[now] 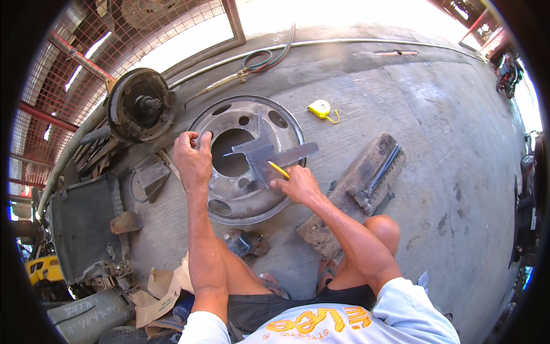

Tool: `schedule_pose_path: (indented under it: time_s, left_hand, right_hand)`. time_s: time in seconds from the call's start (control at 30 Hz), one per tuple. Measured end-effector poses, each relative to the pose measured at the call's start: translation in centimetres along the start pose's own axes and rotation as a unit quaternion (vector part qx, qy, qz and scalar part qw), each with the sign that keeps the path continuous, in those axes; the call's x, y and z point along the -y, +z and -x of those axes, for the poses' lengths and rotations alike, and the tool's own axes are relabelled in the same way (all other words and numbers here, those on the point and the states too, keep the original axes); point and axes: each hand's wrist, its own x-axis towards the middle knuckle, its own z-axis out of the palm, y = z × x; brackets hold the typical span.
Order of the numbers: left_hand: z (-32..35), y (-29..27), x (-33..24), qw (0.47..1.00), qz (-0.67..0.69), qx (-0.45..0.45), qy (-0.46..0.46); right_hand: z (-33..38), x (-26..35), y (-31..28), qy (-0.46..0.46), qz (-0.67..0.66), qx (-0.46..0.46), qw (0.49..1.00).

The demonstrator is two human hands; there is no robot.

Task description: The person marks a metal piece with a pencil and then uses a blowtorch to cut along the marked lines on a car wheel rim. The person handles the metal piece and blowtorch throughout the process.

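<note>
Plate [259,156] rough-cut, on wheel [224,190], centre frame; any marks unclear, marking likely unfinished. Right grip [299,184] pinches pencil [278,169]; left grip [193,163] half-open, seemingly empty.

Wheel [224,189]: dull grey metal is shown, scuffed and stained brown.
Flat plates [262,156]: bare dark metal is seen, smooth on the faces, ragged along some edges.
Pencil [279,169]: a smooth yellow coating is seen.
Tape measure [318,108]: a glossy, plastic-looking yellow case is shown.
Torch [228,81]: brass-like metal is shown, with a soft sheen.
Long block [319,230]: a rough, pitted brown surface is seen; wood or stone cannot be told.
Floor [452,160]: matt grey concrete is marked by dark stains.
Shirt [372,321]: matt cloth is printed in orange.
Cardboard [157,309]: matt brown paper is creased and torn.
</note>
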Motion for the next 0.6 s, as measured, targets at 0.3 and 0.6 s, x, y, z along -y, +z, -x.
schedule_pose_path:
  time_s: [0.3, 0.6]
  left_hand:
    - [0.5, 0.1, -0.7, 0.999, 0.025, 0.04, 0.013]
    - [0.3, -1.3, -0.5, 0.999, 0.022, 0.045, -0.018]
  right_hand:
    - [-0.2, 0.0, -0.4, 0.006, -0.039, -0.029, 0.999]
    - [-1.0, -0.4, 0.6, -0.045, -0.043, -0.144, 0.988]
